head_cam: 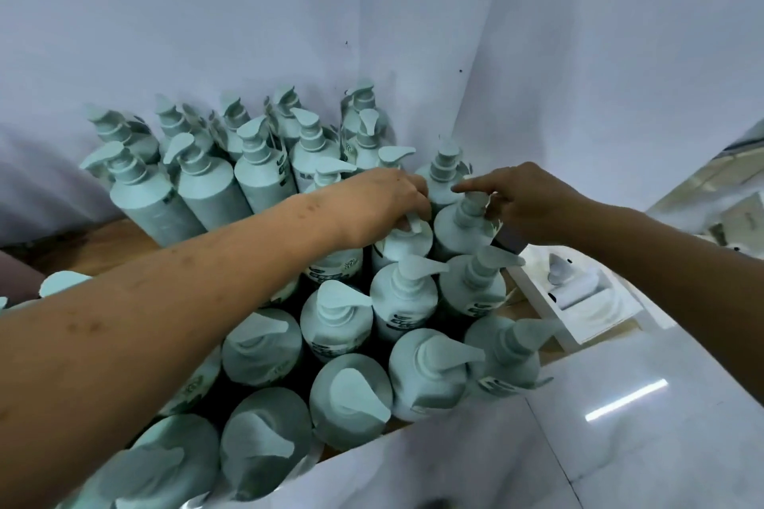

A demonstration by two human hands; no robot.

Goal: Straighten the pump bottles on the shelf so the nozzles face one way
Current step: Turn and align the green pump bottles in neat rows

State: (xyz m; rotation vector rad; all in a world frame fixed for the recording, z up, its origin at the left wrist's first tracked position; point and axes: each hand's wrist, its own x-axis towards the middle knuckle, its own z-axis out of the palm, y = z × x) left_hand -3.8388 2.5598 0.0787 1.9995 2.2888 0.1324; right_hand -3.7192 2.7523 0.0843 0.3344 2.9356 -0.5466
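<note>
Left hand (384, 205) grips the pump of one pale teal plastic bottle (407, 243); right hand (533, 205) pinches the neighbouring bottle (454, 228); both nozzles probably need turning rightward.

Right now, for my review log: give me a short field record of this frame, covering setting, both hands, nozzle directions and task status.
setting: pale green pump bottles packed on a wooden shelf in a white corner
left hand: grips one bottle's pump head
right hand: pinches the neighbouring bottle's pump
near nozzles: mostly pointing right
far left nozzles: pointing left
status: not yet uniform
</note>
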